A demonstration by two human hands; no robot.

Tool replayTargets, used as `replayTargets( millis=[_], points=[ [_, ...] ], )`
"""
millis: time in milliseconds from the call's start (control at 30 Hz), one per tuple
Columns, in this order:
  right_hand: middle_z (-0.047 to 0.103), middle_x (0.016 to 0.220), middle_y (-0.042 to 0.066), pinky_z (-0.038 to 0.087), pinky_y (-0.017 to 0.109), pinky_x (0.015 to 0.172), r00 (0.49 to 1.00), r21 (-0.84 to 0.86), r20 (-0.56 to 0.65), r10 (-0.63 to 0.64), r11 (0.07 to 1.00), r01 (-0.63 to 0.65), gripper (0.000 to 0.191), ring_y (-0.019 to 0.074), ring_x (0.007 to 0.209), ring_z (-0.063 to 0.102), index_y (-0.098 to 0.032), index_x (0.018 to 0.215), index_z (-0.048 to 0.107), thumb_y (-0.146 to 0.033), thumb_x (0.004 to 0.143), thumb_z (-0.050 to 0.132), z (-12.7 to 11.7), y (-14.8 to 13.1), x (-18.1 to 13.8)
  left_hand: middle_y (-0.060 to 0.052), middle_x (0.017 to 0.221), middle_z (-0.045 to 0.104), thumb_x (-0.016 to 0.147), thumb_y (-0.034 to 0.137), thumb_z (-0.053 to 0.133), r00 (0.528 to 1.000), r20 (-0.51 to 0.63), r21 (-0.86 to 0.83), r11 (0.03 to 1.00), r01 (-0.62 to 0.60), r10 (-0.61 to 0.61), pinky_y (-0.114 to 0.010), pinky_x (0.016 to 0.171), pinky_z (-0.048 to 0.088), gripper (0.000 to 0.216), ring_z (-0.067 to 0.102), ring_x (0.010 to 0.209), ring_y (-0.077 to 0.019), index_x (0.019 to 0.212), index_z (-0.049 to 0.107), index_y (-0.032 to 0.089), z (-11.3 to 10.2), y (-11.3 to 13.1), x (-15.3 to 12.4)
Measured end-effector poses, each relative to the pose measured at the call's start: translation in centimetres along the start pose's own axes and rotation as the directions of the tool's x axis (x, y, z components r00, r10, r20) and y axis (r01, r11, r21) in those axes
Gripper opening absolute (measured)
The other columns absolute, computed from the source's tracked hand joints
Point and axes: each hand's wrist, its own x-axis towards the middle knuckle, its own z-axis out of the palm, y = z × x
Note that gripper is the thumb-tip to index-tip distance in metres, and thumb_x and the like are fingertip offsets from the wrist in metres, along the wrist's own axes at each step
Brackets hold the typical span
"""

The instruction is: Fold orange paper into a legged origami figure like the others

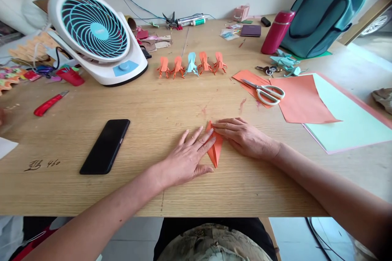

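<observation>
A folded orange paper piece, long and pointed, lies on the wooden table in front of me. My left hand lies flat with fingers stretched out, its fingertips pressing the paper's left side. My right hand also lies flat, its fingers pressing the paper's upper right edge. Neither hand grips anything.
A row of folded paper figures, orange and one blue, stands further back. Scissors lie on orange sheets at right, beside a pale green sheet. A black phone, a red knife, a fan, a red bottle and a teal bag surround them.
</observation>
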Motion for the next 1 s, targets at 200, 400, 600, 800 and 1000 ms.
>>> replayTargets(
  millis=[200, 400, 600, 800, 1000],
  points=[
    [0.057, 0.148, 0.013, 0.050, 0.048, 0.104, 0.999, -0.010, 0.014, 0.037, 0.999, -0.037, 0.045, 0.0285, 0.133, 0.056, -0.019, 0.146, 0.054, -0.017, 0.103, 0.043, -0.1, -0.3, 0.2, -0.016, 0.170, 0.012, 0.094, 0.076, 0.033, 0.991, -0.014, -0.002, 0.991, -0.132, 0.132, -0.055, 0.127, 0.006, 0.097, 0.003, 0.159, -0.0295, 0.163, 0.012, 0.012, -0.4, -0.5, 0.3],
    [0.062, 0.142, 0.014, 0.050, 0.048, 0.104, 0.995, 0.043, -0.034, 0.095, 0.995, -0.094, 0.044, 0.0267, 0.129, 0.060, -0.021, 0.147, 0.052, -0.020, 0.105, 0.041, -0.1, -0.7, 0.4, -0.019, 0.169, 0.011, 0.092, 0.080, 0.029, 0.988, 0.002, -0.037, 0.988, -0.152, 0.152, -0.048, 0.128, 0.008, 0.101, 0.005, 0.159, -0.0300, 0.162, 0.016, 0.008, -0.2, -0.9, 0.4],
    [0.051, 0.152, 0.016, 0.045, 0.053, 0.110, 0.993, 0.067, 0.015, 0.117, 0.991, -0.117, 0.046, 0.0306, 0.140, 0.048, -0.022, 0.151, 0.048, -0.032, 0.106, 0.042, -0.2, -0.7, 1.2, -0.018, 0.169, 0.017, 0.093, 0.079, 0.032, 0.987, -0.010, -0.080, 0.984, -0.161, 0.161, -0.051, 0.128, 0.009, 0.100, 0.010, 0.158, -0.0315, 0.162, 0.014, 0.010, -0.1, -1.1, 0.3],
    [0.044, 0.159, 0.015, 0.039, 0.059, 0.114, 0.996, 0.032, 0.046, 0.080, 0.996, -0.081, 0.050, 0.0348, 0.148, 0.036, -0.023, 0.150, 0.050, -0.043, 0.106, 0.040, 0.1, 0.6, 1.8, -0.018, 0.169, 0.016, 0.092, 0.077, 0.037, 0.985, -0.052, -0.104, 0.980, -0.167, 0.162, -0.051, 0.128, 0.014, 0.102, 0.011, 0.158, -0.0318, 0.164, 0.003, 0.012, -0.3, -0.9, 0.2],
    [0.040, 0.161, 0.016, 0.038, 0.058, 0.115, 0.991, -0.006, 0.058, 0.121, 0.993, -0.121, 0.054, 0.0347, 0.150, 0.035, -0.022, 0.154, 0.044, -0.045, 0.105, 0.040, 0.3, 0.6, 1.8, -0.015, 0.169, 0.017, 0.091, 0.079, 0.033, 0.986, -0.051, -0.115, 0.979, -0.166, 0.161, -0.052, 0.128, 0.014, 0.102, 0.010, 0.158, -0.0314, 0.164, 0.002, 0.014, -0.2, -0.9, 0.2]
  ],
)
